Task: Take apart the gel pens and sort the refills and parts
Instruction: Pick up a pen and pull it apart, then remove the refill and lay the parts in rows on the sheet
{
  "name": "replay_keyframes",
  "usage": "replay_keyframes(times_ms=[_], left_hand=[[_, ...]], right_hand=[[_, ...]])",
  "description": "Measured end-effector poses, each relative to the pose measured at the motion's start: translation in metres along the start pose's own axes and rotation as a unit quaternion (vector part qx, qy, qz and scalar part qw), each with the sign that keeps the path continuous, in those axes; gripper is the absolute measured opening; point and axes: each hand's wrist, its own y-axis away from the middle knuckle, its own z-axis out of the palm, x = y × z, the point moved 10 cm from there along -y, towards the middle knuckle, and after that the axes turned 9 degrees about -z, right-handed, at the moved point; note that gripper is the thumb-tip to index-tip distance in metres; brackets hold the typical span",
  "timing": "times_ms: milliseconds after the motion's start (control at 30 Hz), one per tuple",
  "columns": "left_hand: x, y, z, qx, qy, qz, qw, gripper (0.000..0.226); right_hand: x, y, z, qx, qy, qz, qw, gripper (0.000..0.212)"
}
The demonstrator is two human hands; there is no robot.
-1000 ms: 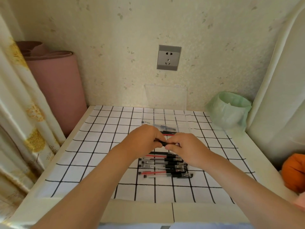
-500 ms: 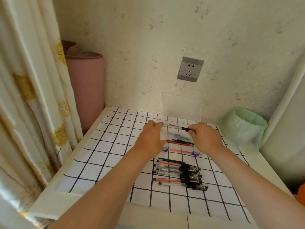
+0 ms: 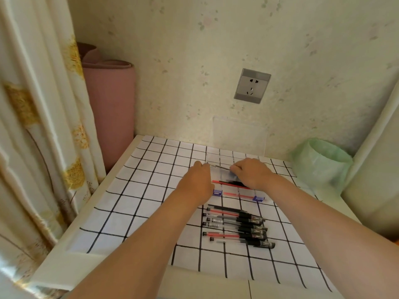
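Observation:
My left hand (image 3: 198, 180) and my right hand (image 3: 252, 173) pinch the two ends of a thin refill (image 3: 220, 167) and hold it level over the far part of a clear box (image 3: 258, 198) with blue clips. Inside the box lie red refills (image 3: 234, 186) and some dark parts, partly hidden by my right hand. Nearer to me, several gel pens (image 3: 237, 225) with black caps lie in a row on the checked cloth (image 3: 140, 203), some with red ink, some with black.
A clear lid (image 3: 239, 134) leans against the wall behind the box. A green-bagged bin (image 3: 319, 165) stands at the back right. A pink roll (image 3: 108, 108) and a curtain (image 3: 38, 126) are on the left. The table's front edge is close to me.
Both hands moved away from the row of pens to the clear box at the back, and drew apart with the thin refill stretched between them. The view shifted right and down.

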Motion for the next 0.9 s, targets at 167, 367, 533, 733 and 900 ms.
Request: replay_keyframes(times_ms=[167, 367, 533, 733, 900], left_hand=[[-0.002, -0.003, -0.001, 0.001, 0.004, -0.014, 1.000, 0.038], [0.000, 0.000, -0.003, 0.007, -0.035, -0.014, 0.999, 0.045], [0.022, 0.009, -0.016, 0.042, -0.044, 0.045, 0.997, 0.052], [0.050, 0.031, 0.001, -0.068, -0.036, 0.112, 0.991, 0.021], [0.045, 0.042, 0.016, -0.129, -0.082, 0.105, 0.983, 0.020]], right_hand=[[-0.004, 0.010, 0.013, -0.059, 0.017, -0.019, 0.998, 0.044], [-0.009, 0.029, -0.007, 0.026, -0.006, -0.064, 0.998, 0.043], [-0.036, 0.071, -0.035, 0.150, -0.081, -0.133, 0.976, 0.023], [-0.043, 0.101, -0.005, -0.025, -0.058, -0.123, 0.990, 0.021], [-0.020, 0.116, -0.009, -0.042, -0.034, -0.080, 0.995, 0.015]])
